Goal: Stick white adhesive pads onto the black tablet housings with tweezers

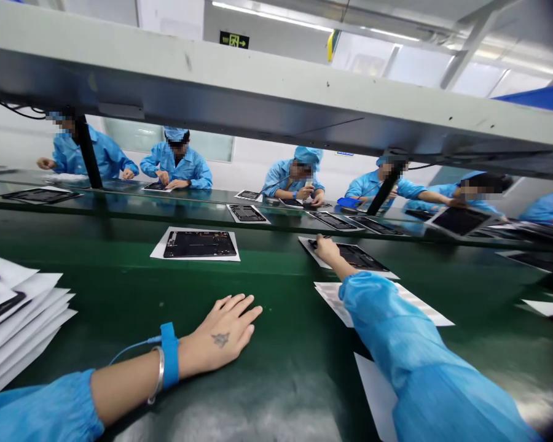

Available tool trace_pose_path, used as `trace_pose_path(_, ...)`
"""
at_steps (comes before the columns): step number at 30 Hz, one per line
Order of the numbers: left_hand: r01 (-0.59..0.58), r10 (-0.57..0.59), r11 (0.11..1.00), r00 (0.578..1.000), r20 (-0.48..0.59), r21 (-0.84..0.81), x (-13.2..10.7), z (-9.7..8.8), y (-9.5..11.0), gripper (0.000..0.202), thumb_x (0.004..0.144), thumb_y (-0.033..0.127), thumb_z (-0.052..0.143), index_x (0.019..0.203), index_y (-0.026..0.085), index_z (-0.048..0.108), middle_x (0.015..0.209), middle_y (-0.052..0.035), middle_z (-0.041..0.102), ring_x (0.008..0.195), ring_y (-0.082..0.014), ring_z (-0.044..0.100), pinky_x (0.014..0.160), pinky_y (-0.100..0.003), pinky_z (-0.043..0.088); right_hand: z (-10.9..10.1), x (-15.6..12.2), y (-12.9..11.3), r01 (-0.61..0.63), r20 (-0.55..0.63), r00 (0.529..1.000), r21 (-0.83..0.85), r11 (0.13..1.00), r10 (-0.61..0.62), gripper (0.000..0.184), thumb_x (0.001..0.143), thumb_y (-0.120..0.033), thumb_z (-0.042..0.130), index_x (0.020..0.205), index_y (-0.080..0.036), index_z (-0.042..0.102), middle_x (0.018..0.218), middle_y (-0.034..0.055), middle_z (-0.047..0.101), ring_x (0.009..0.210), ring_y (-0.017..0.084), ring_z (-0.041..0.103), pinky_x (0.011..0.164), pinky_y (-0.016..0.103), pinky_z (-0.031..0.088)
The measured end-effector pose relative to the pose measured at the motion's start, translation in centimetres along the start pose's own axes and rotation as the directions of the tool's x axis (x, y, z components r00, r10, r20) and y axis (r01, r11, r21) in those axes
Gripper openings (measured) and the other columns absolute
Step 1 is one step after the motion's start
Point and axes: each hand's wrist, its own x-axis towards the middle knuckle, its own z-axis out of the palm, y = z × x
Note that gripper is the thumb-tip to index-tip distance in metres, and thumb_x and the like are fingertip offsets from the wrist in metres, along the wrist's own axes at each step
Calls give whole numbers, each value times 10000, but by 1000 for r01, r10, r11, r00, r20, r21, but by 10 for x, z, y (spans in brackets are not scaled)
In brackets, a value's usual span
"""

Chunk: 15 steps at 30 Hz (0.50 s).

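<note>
My left hand [228, 331] lies palm down on the green work surface [188, 294], fingers stretched out and holding nothing. A blue wrist strap [169, 356] with a thin cord and a silver bangle [159, 376] are around that wrist. With the arm reaching forward, my right hand [328, 250] has its fingers curled on the left end of a black tablet housing [362, 256], which rests on white paper. The fingertips are partly hidden. Nearer to me, white sheets [329, 301] lie under my right sleeve. Another open tablet housing [200, 244] sits on paper to the left.
White sheets with dark parts form a stack [23, 331] at the left. A long shelf [258, 92] crosses above, on black posts [88, 153]. Several co-workers in blue sit opposite; one's hand holds up a tablet housing on paper [461, 220]. More housings [247, 213] lie along the line.
</note>
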Motion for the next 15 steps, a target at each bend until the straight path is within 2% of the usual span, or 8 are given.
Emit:
trace_pose_path(6, -3, 3, 1000, 1000, 13, 16, 0, 2, -1, 465, 1022, 336, 312, 1466, 262, 432, 1560, -63, 363, 1458, -270, 292, 1187, -490, 254, -2, 0, -16, 2, 69, 998, -17, 1000, 0, 372, 937, -352, 612, 1257, -165, 577, 1244, 103, 608, 1042, 232, 634, 863, 436, 546)
trace_pose_path(10, -16, 16, 999, 1000, -22, 33, 0, 4, -3, 455, 1025, 331, 316, 1461, 275, 432, 1553, -61, 376, 1448, -270, 308, 1176, -500, 268, -2, -5, -28, 17, 94, 996, -26, 1000, -14, 378, 933, -342, 619, 1257, -152, 577, 1248, 114, 605, 1047, 235, 632, 869, 438, 545)
trace_pose_path(15, -30, 31, 998, 999, -11, 50, 0, 0, -3, 441, 1023, 316, 330, 1437, 237, 460, 1532, -77, 406, 1427, -276, 341, 1160, -483, 310, -15, -24, -52, 125, 109, 986, 19, 992, -126, 371, 934, -340, 619, 1253, -157, 580, 1249, 110, 605, 1047, 234, 632, 868, 438, 545)
